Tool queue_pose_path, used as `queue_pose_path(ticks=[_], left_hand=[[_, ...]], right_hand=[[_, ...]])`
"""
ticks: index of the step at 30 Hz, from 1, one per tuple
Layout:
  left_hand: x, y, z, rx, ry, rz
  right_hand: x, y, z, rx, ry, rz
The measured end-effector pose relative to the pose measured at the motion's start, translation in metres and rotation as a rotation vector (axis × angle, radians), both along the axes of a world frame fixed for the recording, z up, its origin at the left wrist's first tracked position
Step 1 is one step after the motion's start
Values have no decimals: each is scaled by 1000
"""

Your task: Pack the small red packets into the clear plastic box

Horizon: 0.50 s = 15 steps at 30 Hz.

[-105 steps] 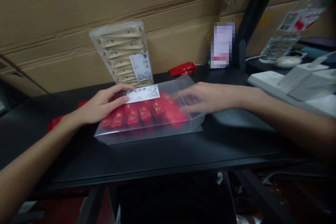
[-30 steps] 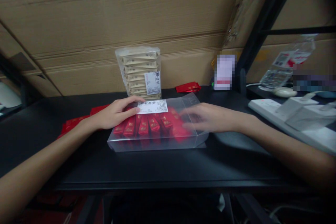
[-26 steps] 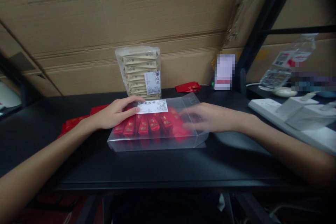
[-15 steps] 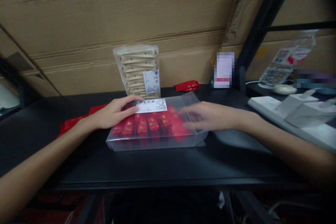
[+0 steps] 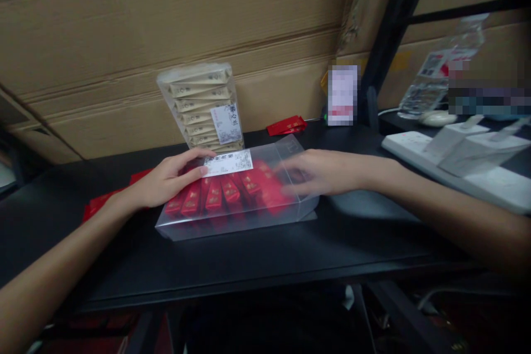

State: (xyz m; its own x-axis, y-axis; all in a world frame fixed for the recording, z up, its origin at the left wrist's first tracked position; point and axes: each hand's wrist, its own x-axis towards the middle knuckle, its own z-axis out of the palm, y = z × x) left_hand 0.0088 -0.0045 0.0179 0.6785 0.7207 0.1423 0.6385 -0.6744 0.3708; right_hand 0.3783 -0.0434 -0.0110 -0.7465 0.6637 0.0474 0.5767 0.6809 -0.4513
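- The background is filled by a cardboard wall [image 5: 166, 11], in front of which a black table [image 5: 249, 265] is set.
- On the table, a translucent box [image 5: 232, 227] is laid flat between the two hands, slightly slanted, with its right end open and some of its plastic raised at the back corner there.
- Behind it, a clear pack of beige packets [image 5: 199, 105] is stood upright near the cardboard wall, its lower edge hidden by the box.
- At the far right, a white power strip [image 5: 402, 145] with plugged-in adapters is seen, and beyond it a clear bottle [image 5: 431, 86] is shown tilted.
- The box is pressed from above by the left hand [image 5: 166, 182]: the fingers are stretched along the top's rear left, the thumb is parted from them, and nothing is gripped between them.
- The right hand [image 5: 313, 171] is reached into the open end; its fingers are seen hazily through the plastic, slightly bent and spread, with red packets just at their tips. Whether one is held cannot be told.
- Inside the box, red packets [image 5: 213, 196] are ranged side by side, leaning, from below the left thumb to the right fingertips.
- Loose red packets [image 5: 99, 203] are partly covered by the left forearm; more red packets are placed at the rear, well apart from both hands.
- A white label [image 5: 230, 163] is stuck on the box top, its left corner touched by the left thumb.
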Motion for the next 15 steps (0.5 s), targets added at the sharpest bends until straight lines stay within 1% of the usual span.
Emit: queue_pose_path(ticks=[8, 15], left_hand=[[-1, 3, 1, -15, 13, 19], [0, 3, 1, -31, 8, 26]], right_hand=[[4, -2, 2, -27, 49, -2], [6, -1, 2, 11, 32, 4]])
